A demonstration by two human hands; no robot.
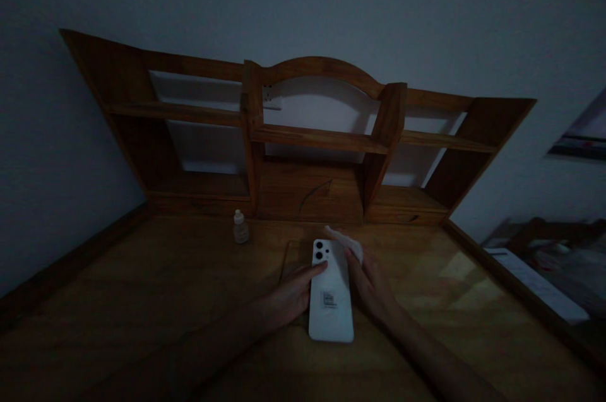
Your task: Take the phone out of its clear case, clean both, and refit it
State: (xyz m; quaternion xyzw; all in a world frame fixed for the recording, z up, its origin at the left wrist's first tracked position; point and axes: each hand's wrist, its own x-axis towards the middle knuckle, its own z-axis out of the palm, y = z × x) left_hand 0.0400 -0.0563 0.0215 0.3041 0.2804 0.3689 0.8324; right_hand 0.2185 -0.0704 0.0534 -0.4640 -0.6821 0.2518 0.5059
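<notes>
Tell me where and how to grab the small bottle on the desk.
Pinch the small bottle by both sides of its body, below the pale cap, preferably from the front: it stands upright with its near side exposed, while the wooden shelf unit rises behind it. The left hand is nearer but holds the smartphone.
</notes>
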